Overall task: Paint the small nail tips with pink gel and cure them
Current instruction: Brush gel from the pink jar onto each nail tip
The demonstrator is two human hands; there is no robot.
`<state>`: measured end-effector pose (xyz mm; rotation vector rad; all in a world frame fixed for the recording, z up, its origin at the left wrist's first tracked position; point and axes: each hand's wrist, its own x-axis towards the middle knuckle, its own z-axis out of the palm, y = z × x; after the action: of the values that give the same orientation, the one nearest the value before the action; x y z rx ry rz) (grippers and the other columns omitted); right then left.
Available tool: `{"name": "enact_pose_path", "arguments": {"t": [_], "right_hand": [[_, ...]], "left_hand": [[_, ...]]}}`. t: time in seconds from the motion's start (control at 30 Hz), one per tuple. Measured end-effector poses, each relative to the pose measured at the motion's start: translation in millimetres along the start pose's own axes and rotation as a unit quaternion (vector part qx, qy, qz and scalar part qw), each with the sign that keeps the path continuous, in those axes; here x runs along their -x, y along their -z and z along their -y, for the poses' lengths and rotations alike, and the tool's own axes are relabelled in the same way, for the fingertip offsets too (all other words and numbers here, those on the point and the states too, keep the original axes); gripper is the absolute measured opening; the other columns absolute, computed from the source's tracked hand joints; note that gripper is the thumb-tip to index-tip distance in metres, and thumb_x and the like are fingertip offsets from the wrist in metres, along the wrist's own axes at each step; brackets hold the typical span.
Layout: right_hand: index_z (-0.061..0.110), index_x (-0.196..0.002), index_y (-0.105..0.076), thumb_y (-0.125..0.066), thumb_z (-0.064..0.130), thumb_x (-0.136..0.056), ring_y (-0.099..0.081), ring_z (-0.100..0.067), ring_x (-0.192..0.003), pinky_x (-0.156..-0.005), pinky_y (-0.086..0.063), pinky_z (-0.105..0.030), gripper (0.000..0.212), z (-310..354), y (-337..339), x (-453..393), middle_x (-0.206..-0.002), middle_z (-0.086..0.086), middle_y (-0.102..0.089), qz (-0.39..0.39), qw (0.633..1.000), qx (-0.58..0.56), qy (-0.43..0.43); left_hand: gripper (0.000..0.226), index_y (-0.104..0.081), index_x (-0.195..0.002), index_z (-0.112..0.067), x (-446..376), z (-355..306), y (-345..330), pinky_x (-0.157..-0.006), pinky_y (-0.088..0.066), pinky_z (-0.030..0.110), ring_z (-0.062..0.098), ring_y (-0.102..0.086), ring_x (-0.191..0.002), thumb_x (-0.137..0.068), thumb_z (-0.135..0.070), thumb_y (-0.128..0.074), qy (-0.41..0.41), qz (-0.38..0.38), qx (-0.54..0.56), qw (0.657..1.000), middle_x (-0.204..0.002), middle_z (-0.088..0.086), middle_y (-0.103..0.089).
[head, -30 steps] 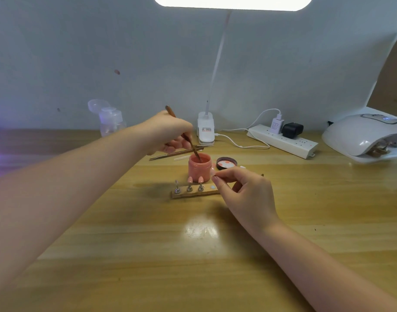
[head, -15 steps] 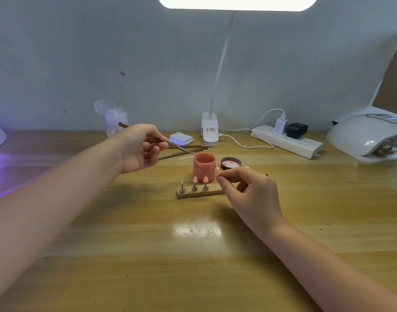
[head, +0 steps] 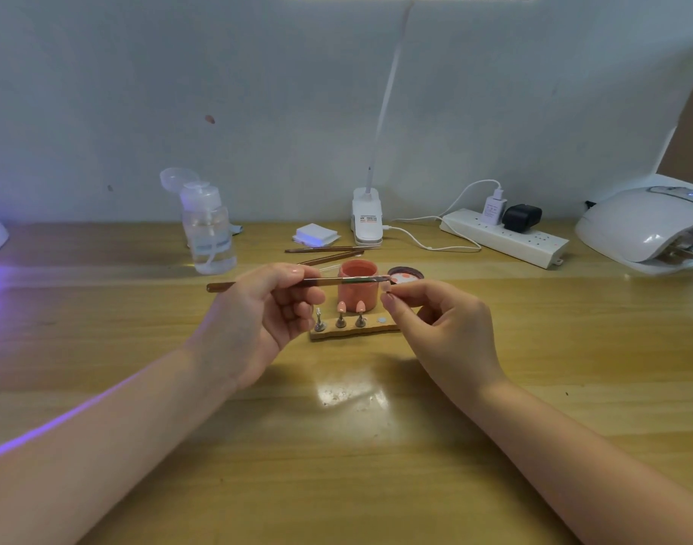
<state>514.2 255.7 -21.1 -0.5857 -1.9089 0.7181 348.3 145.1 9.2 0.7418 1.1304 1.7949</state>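
Two hands [head: 258, 320] [head: 443, 332], brush tip [head: 382, 278] blurred, pinched piece indistinct

A thin brown brush [head: 297, 284] lay level above the counter [head: 337, 446], pinched in the left hand [head: 266, 312], its tip touching a small nail tip [head: 386, 287] pinched in the right hand [head: 435, 328]. Just behind stood an open pink gel jar [head: 357, 289], upright near the counter's middle, its lid [head: 405, 274] lying face up just to its right. In front of the jar a small wooden strip [head: 352, 331] carried three metal stands: the left one [head: 318, 321] bare, the other two topped with pink pointed tips [head: 341, 307]. A white curing lamp [head: 643, 226] sat at the far right corner.
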Motion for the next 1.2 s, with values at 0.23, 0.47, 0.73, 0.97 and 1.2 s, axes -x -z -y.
{"name": "enact_pose_path", "arguments": {"t": [0.23,0.47,0.73,0.97,1.2], "right_hand": [[0.014,-0.091,-0.075,-0.073,0.013,-0.083,-0.052,-0.013,-0.053,-0.055,-0.047,-0.028,0.008,0,1,1,-0.073,0.011,-0.067,0.008,1.000,0.000,0.006],[0.015,-0.093,-0.074,-0.072,0.014,-0.084,-0.055,-0.017,-0.056,-0.059,-0.050,-0.039,0.009,0,1,1,-0.076,0.006,-0.070,0.007,1.000,-0.003,0.004],[0.017,-0.092,-0.074,-0.073,0.015,-0.084,-0.054,-0.016,-0.054,-0.056,-0.049,-0.036,0.009,-1,1,2,-0.073,0.008,-0.069,0.001,1.000,-0.007,0.004],[0.019,-0.092,-0.073,-0.072,0.016,-0.084,-0.055,-0.015,-0.055,-0.059,-0.051,-0.039,0.009,-3,1,1,-0.075,0.010,-0.069,-0.004,1.000,0.004,0.003],[0.022,-0.092,-0.072,-0.072,0.018,-0.084,-0.056,-0.012,-0.057,-0.060,-0.052,-0.037,0.009,-2,2,1,-0.078,0.015,-0.069,-0.005,1.000,0.016,0.003]], "left_hand": [[0.044,-0.075,-0.063,-0.014,1,5,1,-0.047,-0.048,0.020,0.011,-0.054,-0.047,-0.091,-0.008,-0.043,-0.011,-0.010,-0.009,1.000,-0.058,0.007,-0.063],[0.042,-0.075,-0.063,-0.014,3,5,2,-0.047,-0.048,0.022,0.010,-0.053,-0.047,-0.091,-0.008,-0.044,-0.021,-0.014,-0.001,1.000,-0.058,0.006,-0.062],[0.044,-0.075,-0.062,-0.013,2,8,5,-0.047,-0.048,0.020,0.011,-0.054,-0.046,-0.092,-0.007,-0.043,-0.032,-0.037,-0.011,0.999,-0.057,0.008,-0.062],[0.023,-0.073,-0.079,-0.018,12,6,8,-0.058,-0.053,0.022,0.015,-0.064,-0.064,-0.087,-0.009,-0.054,-0.171,-0.033,-0.133,0.976,-0.071,0.008,-0.069],[0.017,-0.068,-0.097,-0.028,37,13,-5,-0.073,-0.055,0.025,0.017,-0.067,-0.085,-0.083,-0.032,-0.059,-0.307,0.029,-0.351,0.884,-0.090,-0.003,-0.071]]}}
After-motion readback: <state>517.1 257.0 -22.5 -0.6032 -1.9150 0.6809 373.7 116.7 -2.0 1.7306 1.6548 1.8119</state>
